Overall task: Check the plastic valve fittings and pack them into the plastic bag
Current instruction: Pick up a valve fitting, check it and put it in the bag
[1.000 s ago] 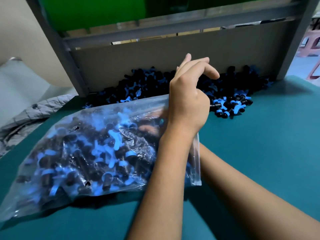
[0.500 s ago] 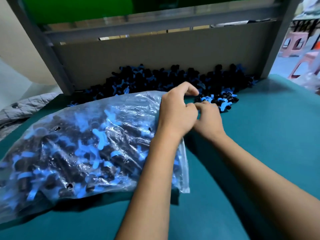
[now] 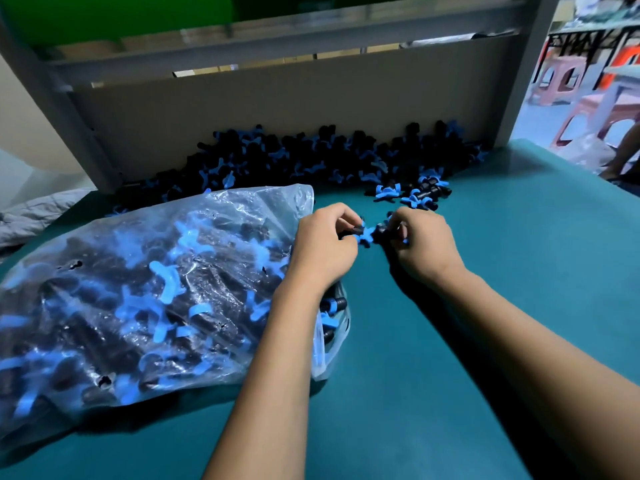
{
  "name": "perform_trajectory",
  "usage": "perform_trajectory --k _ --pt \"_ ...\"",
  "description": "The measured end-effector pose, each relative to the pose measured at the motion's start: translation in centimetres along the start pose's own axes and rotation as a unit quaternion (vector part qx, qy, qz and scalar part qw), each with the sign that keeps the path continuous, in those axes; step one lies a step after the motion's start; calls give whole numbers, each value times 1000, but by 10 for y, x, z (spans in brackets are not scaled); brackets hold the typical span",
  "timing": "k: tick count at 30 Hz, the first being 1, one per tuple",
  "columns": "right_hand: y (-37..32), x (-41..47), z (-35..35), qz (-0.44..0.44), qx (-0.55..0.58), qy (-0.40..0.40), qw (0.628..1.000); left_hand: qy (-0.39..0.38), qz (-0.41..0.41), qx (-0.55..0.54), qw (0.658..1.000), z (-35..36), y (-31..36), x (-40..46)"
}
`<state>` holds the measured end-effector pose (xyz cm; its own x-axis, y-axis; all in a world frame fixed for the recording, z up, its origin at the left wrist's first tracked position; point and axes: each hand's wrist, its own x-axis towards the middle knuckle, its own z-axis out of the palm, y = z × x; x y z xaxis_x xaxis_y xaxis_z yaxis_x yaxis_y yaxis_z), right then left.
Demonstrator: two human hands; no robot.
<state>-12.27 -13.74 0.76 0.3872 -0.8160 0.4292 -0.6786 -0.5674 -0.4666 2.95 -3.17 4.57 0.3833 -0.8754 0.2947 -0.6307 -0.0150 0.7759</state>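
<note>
So we've got both hands up over the teal worktop (image 3: 485,306), just right of the plastic bag (image 3: 138,289). Our left hand (image 3: 325,247) has its fingers curled round a black-and-blue valve fitting (image 3: 358,233), and our right hand (image 3: 424,247) is curled on another fitting (image 3: 382,230) right next to it; the two pieces look like they're touching between the hands (hard to say if they're joined). The bag lies on its side, stuffed with fittings, its open mouth facing right under our left wrist, and a few pieces poke out at the opening (image 3: 334,306). The loose pile of fittings (image 3: 311,154) sits at the back against the grey board (image 3: 277,109), with a small cluster (image 3: 415,194) strayed forward near our hands. Pink stools (image 3: 561,84) off to the far right.
</note>
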Motion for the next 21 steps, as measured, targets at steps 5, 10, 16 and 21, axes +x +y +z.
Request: perform_trajectory --k 5,10,16,21 --pt "-3 -20 -3 79 196 175 962 3 -5 -7 1000 -1 -4 1" --pt "-8 -22 -7 183 519 162 819 -34 -19 -28 999 1 -4 2" --pt "-9 -28 -2 181 617 76 762 -43 -22 -50 998 1 -5 2" --pt "-9 -33 -4 143 652 -33 744 -46 -67 -103 991 3 -3 0"
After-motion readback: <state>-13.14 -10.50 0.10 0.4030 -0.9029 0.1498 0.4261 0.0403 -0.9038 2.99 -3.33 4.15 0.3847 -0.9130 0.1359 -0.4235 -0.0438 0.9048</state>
